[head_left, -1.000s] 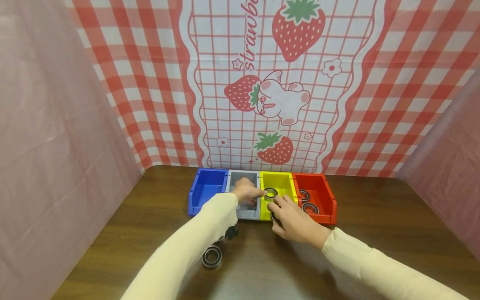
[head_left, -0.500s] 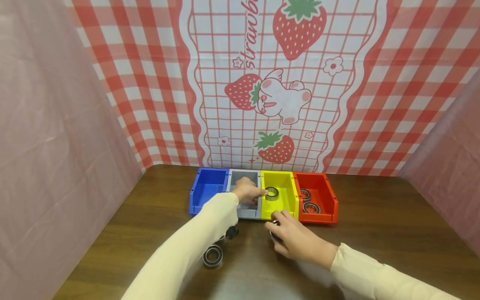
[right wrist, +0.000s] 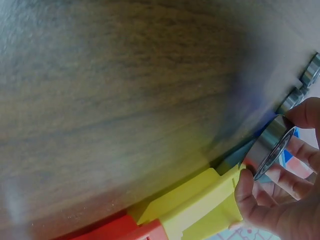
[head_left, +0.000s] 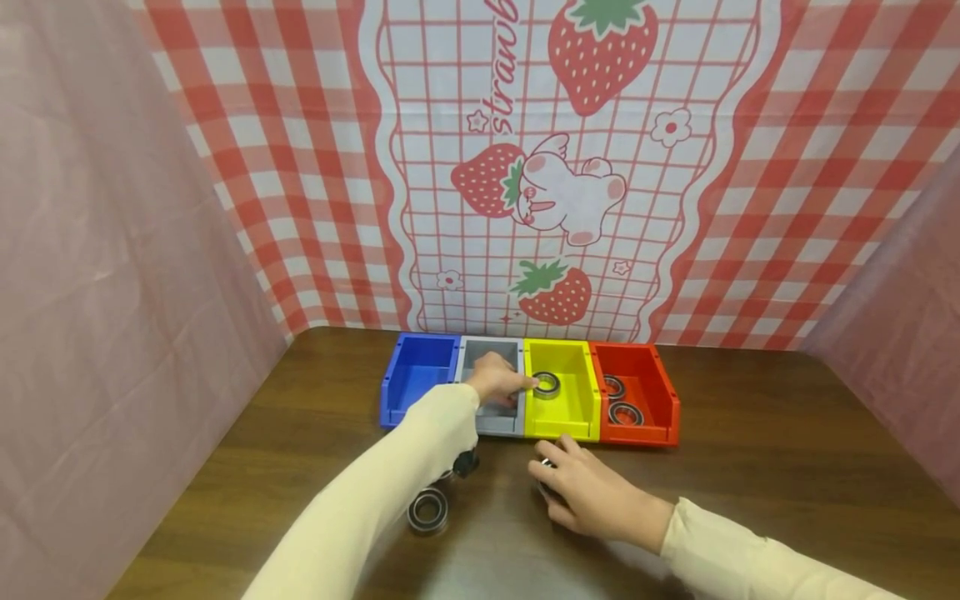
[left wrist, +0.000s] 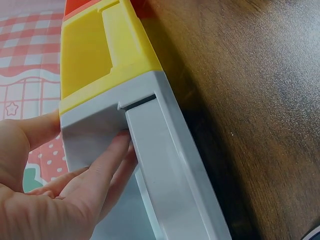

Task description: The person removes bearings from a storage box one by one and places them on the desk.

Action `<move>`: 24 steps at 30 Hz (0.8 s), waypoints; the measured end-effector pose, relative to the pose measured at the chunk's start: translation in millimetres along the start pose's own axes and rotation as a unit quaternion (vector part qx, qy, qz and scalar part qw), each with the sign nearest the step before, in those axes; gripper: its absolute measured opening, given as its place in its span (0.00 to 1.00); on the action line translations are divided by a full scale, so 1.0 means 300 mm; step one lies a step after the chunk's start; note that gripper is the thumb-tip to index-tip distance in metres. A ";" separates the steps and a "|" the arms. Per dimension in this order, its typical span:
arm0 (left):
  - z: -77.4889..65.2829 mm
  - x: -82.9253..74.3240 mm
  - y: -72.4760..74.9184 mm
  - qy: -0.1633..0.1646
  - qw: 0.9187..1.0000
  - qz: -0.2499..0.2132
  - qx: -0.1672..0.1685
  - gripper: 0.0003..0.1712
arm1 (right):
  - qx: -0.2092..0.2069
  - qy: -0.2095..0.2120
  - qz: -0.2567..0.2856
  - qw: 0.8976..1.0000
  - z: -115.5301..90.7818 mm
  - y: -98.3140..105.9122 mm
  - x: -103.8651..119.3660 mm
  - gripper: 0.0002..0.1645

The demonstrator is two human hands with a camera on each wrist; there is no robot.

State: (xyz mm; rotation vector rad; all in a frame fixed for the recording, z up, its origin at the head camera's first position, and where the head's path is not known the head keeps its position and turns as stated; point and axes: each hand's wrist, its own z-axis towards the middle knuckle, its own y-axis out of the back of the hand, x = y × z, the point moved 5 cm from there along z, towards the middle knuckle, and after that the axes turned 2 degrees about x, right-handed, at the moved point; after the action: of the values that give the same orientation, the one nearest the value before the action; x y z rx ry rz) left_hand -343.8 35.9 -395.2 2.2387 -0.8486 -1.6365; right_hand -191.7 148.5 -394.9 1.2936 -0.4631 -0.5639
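Note:
My left hand [head_left: 497, 379] reaches into the grey bin [left wrist: 167, 175], fingers against the inside of its side wall. The thumb lies over the divider on the yellow bin [head_left: 566, 404] side, so the hand grips that wall. In front of the yellow bin, my right hand [head_left: 596, 496] pinches a ball bearing [right wrist: 267, 142] on edge between thumb and fingers, above the table. One bearing [head_left: 557, 383] lies in the yellow bin beside the left thumb. Two bearings [head_left: 612, 414] lie in the red bin [head_left: 656, 408]. The grey bin's floor is partly hidden by the left hand.
A blue bin [head_left: 420, 375] ends the row at the left. On the wooden table [head_left: 300, 450], a bearing [head_left: 413, 512] lies beside the left sleeve, with another mostly hidden behind the left wrist. A checked strawberry cloth [head_left: 315, 208] hangs behind the bins.
My right hand has drawn back from the yellow bin's front edge toward me, still holding the bearing. The left hand keeps its place at the grey bin.

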 end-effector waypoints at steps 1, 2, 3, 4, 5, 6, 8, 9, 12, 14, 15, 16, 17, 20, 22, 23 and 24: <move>0.000 0.001 -0.001 0.001 1.000 -0.002 0.000 0.16 | 0.003 0.000 0.003 1.000 -0.001 -0.004 0.000 0.14; 0.001 0.001 -0.002 0.000 1.000 -0.003 -0.001 0.17 | 0.005 0.001 0.004 1.000 -0.002 -0.007 0.000 0.13; 0.001 0.001 -0.002 0.000 1.000 -0.004 -0.001 0.17 | 0.009 0.002 0.006 1.000 -0.002 -0.012 0.000 0.13; 0.001 0.001 -0.002 -0.001 1.000 -0.006 -0.002 0.17 | 0.014 0.003 0.007 1.000 -0.002 -0.017 0.000 0.13; 0.000 0.002 -0.003 -0.002 1.000 -0.008 -0.001 0.18 | 0.020 0.004 0.010 1.000 -0.002 -0.021 0.001 0.13; 0.000 0.002 -0.004 -0.003 1.000 -0.009 -0.001 0.18 | 0.028 0.005 0.014 0.999 -0.001 -0.027 0.002 0.13; -0.003 0.002 -0.004 -0.006 1.000 -0.008 -0.002 0.19 | 0.040 0.005 0.020 0.999 0.001 -0.037 0.004 0.13; -0.004 0.002 -0.005 -0.006 1.000 -0.009 -0.002 0.20 | 0.047 0.005 0.024 0.999 0.002 -0.042 0.005 0.14; -0.006 0.003 -0.007 -0.006 1.000 -0.013 0.001 0.21 | 0.059 0.002 0.032 0.998 0.002 -0.052 0.008 0.14; -0.007 0.002 -0.008 -0.007 1.000 -0.014 0.001 0.20 | 0.063 -0.001 0.038 0.997 0.002 -0.055 0.008 0.14; -0.006 0.001 -0.008 -0.007 1.000 -0.014 0.001 0.20 | 0.064 -0.003 0.041 0.997 0.002 -0.057 0.007 0.15; -0.006 0.001 -0.007 -0.005 1.000 -0.016 0.000 0.20 | 0.066 -0.006 0.045 0.997 0.002 -0.058 0.005 0.15; -0.007 -0.001 -0.006 -0.005 1.000 -0.013 -0.001 0.20 | 0.067 -0.009 0.048 0.997 0.003 -0.059 0.003 0.15; -0.008 -0.006 -0.003 -0.002 1.000 -0.006 -0.006 0.18 | 0.073 -0.015 0.053 0.996 0.006 -0.062 -0.003 0.16; -0.009 -0.009 -0.001 0.000 1.000 -0.003 -0.008 0.17 | 0.079 -0.017 0.053 0.995 0.009 -0.064 -0.006 0.16; -0.009 -0.010 0.000 0.000 1.000 -0.003 -0.008 0.17 | 0.083 -0.017 0.052 0.995 0.010 -0.065 -0.008 0.16; -0.010 -0.011 0.001 -0.001 1.000 -0.003 -0.007 0.17 | 0.089 -0.019 0.053 0.994 0.011 -0.066 -0.010 0.16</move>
State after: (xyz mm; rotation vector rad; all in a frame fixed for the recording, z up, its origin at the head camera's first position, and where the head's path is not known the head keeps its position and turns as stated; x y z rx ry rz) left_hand -341.8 37.3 -391.5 2.2325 -0.8286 -1.6424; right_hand -198.6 144.4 -413.7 1.4209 -0.6206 -0.4671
